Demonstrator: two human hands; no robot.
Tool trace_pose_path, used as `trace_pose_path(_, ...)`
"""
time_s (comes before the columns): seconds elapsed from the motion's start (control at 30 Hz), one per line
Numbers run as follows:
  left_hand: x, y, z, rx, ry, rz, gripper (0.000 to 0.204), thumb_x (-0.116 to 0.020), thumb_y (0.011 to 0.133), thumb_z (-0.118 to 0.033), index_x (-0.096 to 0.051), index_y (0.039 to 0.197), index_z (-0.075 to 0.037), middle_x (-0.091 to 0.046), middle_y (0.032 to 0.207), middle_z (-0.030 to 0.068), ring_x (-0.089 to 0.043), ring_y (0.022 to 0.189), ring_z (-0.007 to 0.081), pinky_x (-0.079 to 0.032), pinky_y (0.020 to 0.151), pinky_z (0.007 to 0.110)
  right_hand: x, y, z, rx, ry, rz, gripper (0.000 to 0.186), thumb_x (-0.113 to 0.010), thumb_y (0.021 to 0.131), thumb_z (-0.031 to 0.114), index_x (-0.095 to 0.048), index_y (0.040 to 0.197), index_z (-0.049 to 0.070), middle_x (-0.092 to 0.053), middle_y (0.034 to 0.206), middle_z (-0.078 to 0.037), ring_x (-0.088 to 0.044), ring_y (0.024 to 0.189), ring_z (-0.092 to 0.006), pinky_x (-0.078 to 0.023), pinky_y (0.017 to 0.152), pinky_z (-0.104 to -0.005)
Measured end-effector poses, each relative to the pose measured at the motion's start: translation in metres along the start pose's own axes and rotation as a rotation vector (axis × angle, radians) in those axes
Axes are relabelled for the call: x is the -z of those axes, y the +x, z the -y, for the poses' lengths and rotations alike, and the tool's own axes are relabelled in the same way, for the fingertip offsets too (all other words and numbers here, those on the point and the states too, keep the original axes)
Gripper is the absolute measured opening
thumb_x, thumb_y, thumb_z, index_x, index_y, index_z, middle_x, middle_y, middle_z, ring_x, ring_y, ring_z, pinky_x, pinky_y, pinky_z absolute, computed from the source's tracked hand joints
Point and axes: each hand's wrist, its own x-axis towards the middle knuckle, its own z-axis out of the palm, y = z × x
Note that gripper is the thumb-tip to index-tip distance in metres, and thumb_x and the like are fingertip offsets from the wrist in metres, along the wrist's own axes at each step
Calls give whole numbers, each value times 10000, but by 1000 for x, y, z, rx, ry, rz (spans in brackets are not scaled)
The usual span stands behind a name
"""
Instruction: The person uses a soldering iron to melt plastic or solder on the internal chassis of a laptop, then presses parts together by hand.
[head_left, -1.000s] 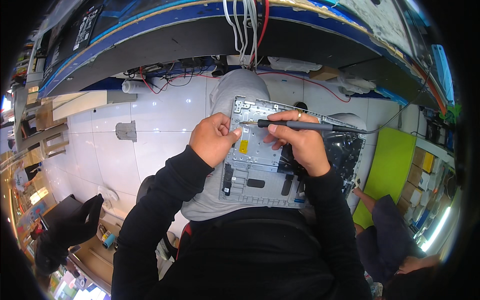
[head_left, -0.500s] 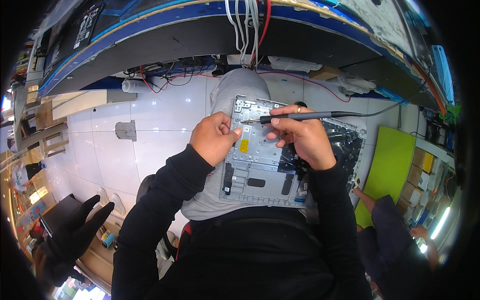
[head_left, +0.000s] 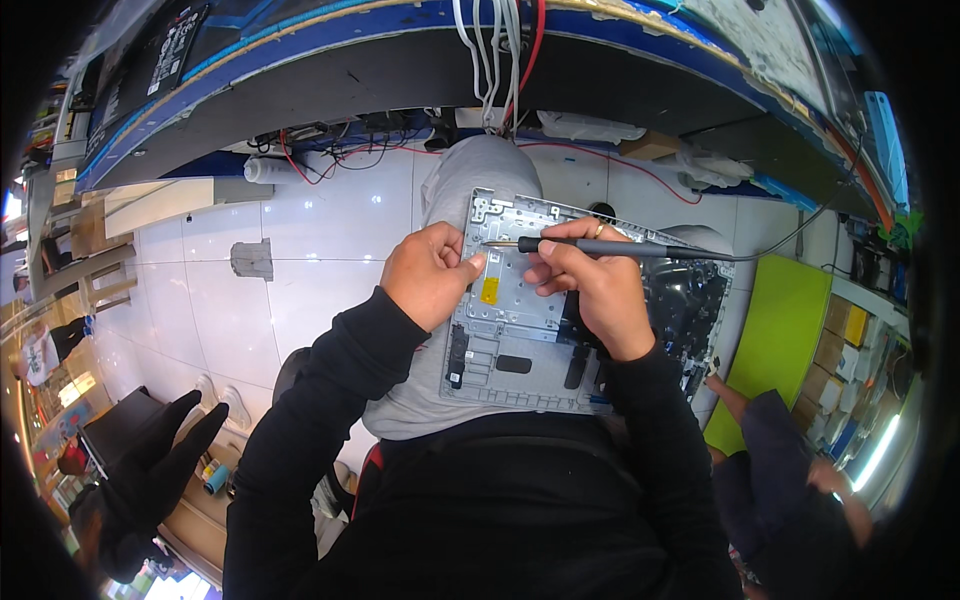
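Note:
A silver laptop chassis (head_left: 525, 365) with a black film section on its right and a yellow tape patch (head_left: 490, 290) rests across my lap. My left hand (head_left: 425, 280) grips its left edge, fingers curled and thumb on the metal. My right hand (head_left: 595, 290) is closed around a slim, dark, corded tool (head_left: 660, 250), which looks like a soldering iron or powered screwdriver. Its thin metal tip reaches the upper left of the chassis beside my left thumb. What lies right under the tip is too small to make out.
A workbench (head_left: 350, 75) with hanging cables (head_left: 490, 55) spans the top. A green mat (head_left: 770, 330) lies at right, beside a person in dark clothing (head_left: 770, 470). Another person's legs in black (head_left: 175, 455) are at lower left, near a cardboard box (head_left: 200, 515). Tiled floor (head_left: 320, 240) surrounds me.
My right hand and the tool have shifted slightly, the handle tilting up and levelling again. My left hand stays put. The people at both sides have moved a little.

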Motion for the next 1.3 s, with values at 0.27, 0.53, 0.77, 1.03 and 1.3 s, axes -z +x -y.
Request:
trace_pose_path(0.27, 0, -1, 0, 0, 20, 0, 255, -801, 893, -196, -619, 864, -20, -589, 687, 18, -538, 612, 129, -453, 592, 314, 7, 7, 12, -144, 23, 24, 252, -709, 958, 80, -660, 1165, -56, -741, 985, -176, -770, 827, -229, -604, 632, -284)
trace_pose_path(0.53, 0, -2, 3, -3, 7, -12, 267, -807, 891, -202, -609, 852, -29, -580, 678, 16, -530, 603, 128, -455, 590, 315, 3, 5, 16, -178, 40, 0, 258, -689, 974, 82, -637, 1187, -53, -739, 985, -205, -770, 810, -234, -603, 603, -281)
trace_pose_path(0.77, 1, -4, -1, -3, 17, -9, 268, -806, 891, -203, -605, 850, -30, -578, 677, 12, -528, 604, 122, -455, 592, 311, 5, -3, 0, -46, 63, -36, 206, -705, 957, 57, -656, 1120, -60, -746, 963, -197, -773, 803, -238, -622, 660, -300)
trace_pose_path(1.03, 1, -5, -3, 10, 23, -4, 250, -800, 898, -205, -632, 878, -21, -599, 687, 18, -545, 610, 125, -461, 598, 315, 0, -5, 0, -9, -59, -2, 205, -714, 965, 68, -660, 1115, -60, -757, 972, -197, -774, 827, -240, -625, 728, -305)
trace_pose_path(1.3, 0, -6, -5, 1, 10, -13, 243, -801, 902, -156, -604, 853, -22, -550, 698, -16, -479, 625, 86, -405, 583, 274, 0, -4, 2, -12, -28, -21, 230, -727, 958, 84, -668, 1101, -85, -747, 953, -168, -773, 826, -229, -630, 720, -307)
